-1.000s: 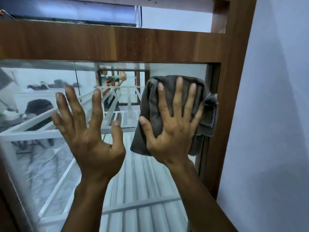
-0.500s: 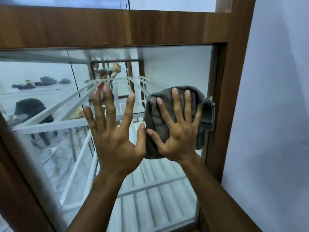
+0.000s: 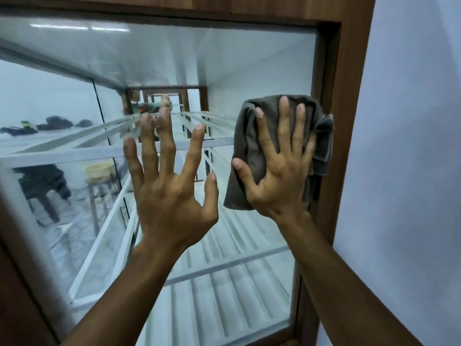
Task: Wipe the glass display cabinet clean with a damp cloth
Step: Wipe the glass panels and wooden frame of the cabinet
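Note:
The display cabinet's glass pane [image 3: 219, 58] fills the view, set in a brown wooden frame [image 3: 344, 96]. My right hand [image 3: 279, 171] presses a folded grey cloth [image 3: 247, 151] flat against the glass near the pane's right edge, fingers straight and spread. My left hand [image 3: 169, 186] lies to the left of it with fingers spread and straight, fingertips against the glass. The two hands are close, the left thumb almost at the cloth's lower left corner.
Behind the glass run white slatted metal shelves [image 3: 219, 290]. A pale wall [image 3: 411, 171] stands right beside the frame on the right. Reflections of a room with dark furniture [image 3: 42, 181] show in the left part of the glass.
The view has tilted down, so the frame's top rail has risen out of view. The cloth and right hand have slid down the glass along the right edge. My left hand has shifted right, closer to the cloth.

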Motion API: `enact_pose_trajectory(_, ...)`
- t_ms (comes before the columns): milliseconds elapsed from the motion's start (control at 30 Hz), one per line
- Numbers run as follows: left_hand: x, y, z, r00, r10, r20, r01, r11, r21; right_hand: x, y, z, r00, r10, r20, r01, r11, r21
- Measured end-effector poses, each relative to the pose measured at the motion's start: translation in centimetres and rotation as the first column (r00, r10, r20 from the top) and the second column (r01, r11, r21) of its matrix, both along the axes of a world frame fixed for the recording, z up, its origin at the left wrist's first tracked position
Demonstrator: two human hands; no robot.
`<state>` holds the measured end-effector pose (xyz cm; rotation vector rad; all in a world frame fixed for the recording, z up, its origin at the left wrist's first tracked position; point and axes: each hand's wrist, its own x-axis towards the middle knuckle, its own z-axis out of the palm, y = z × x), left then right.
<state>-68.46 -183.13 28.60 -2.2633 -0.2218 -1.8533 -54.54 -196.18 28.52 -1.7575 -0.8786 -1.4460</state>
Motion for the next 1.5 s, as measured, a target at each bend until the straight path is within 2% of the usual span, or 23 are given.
enact_pose_trajectory(167, 0.4, 0.3, -0.7, 0.999, 0.028, 0.029, -0.030, 0.998, 0.047, 0.1, -0.1, -3.0, 0.992, 0.031, 0.123, -0.013, 0.990, -0.140)
enact_pose_trajectory(267, 0.5, 0.3, -0.9, 0.998, 0.031, 0.054, -0.034, 0.998, 0.058, 1.3, -1.0, -2.5, 0.988, 0.031, 0.148, -0.015, 0.995, -0.103)
enact_pose_trajectory(400, 0.5, 0.5, -0.9, 0.998, 0.011, 0.056, -0.016, 0.996, 0.083, 0.7, -0.4, -3.7, 0.998, 0.042, 0.043, -0.041, 0.999, -0.012)
enact_pose_trajectory(467, 0.4, 0.5, -1.5, 0.999, 0.014, 0.044, -0.017, 0.997, 0.082, -0.3, 0.2, -5.7, 0.999, 0.036, 0.033, -0.035, 0.998, -0.048)
enact_pose_trajectory(533, 0.3, 0.5, -2.3, 0.999, 0.032, 0.024, -0.034, 0.995, 0.095, -0.5, 0.1, -6.7, 0.995, 0.049, 0.092, -0.037, 0.991, -0.128)
enact_pose_trajectory(633, 0.1, 0.5, -3.0, 1.000, 0.022, 0.000, -0.022, 0.995, 0.095, 0.6, -0.6, -4.2, 0.985, 0.040, 0.165, -0.017, 0.990, -0.142)
enact_pose_trajectory(733, -0.1, 0.7, -3.2, 1.000, 0.020, -0.006, -0.020, 0.994, 0.104, 0.9, -0.4, -2.5, 0.994, 0.006, 0.110, -0.002, 0.999, -0.042)
enact_pose_trajectory(833, -0.2, 1.1, -3.6, 1.000, 0.014, -0.005, -0.014, 0.993, 0.120, -0.8, 0.7, -6.5, 0.998, 0.024, 0.060, -0.020, 0.998, -0.056)
enact_pose_trajectory(900, -0.3, 1.4, -4.1, 1.000, 0.018, -0.006, -0.017, 0.990, 0.138, -1.4, 0.8, -10.0, 0.993, 0.042, 0.114, -0.025, 0.989, -0.148)
enact_pose_trajectory(967, -0.6, 1.8, -4.6, 0.999, 0.026, -0.018, -0.023, 0.984, 0.177, -0.6, 0.1, -10.7, 0.984, 0.046, 0.173, -0.013, 0.982, -0.188)
enact_pose_trajectory(1100, -0.9, 2.2, -6.3, 1.000, 0.025, -0.016, -0.021, 0.979, 0.202, 1.0, -0.6, -7.7, 0.993, -0.017, 0.118, 0.021, 0.999, -0.037)
enact_pose_trajectory(1167, -0.9, 2.0, -8.0, 1.000, 0.019, -0.005, -0.018, 0.979, 0.201, 0.2, 0.1, -8.2, 0.996, -0.025, 0.087, 0.025, 1.000, 0.003)
enact_pose_trajectory(1267, -0.4, 1.8, -10.7, 1.000, 0.020, 0.009, -0.021, 0.979, 0.204, -1.0, 1.2, -11.7, 0.990, -0.028, 0.141, 0.039, 0.996, -0.076)
enact_pose_trajectory(1333, -0.1, 1.8, -11.5, 0.999, 0.026, 0.029, -0.032, 0.978, 0.207, -0.7, 1.0, -11.9, 0.983, -0.034, 0.183, 0.053, 0.993, -0.101)
enact_pose_trajectory(1500, -0.3, 2.2, -11.2, 0.999, -0.002, 0.038, -0.006, 0.977, 0.213, 0.2, 1.1, -7.2, 0.998, -0.035, 0.059, 0.030, 0.996, 0.086)
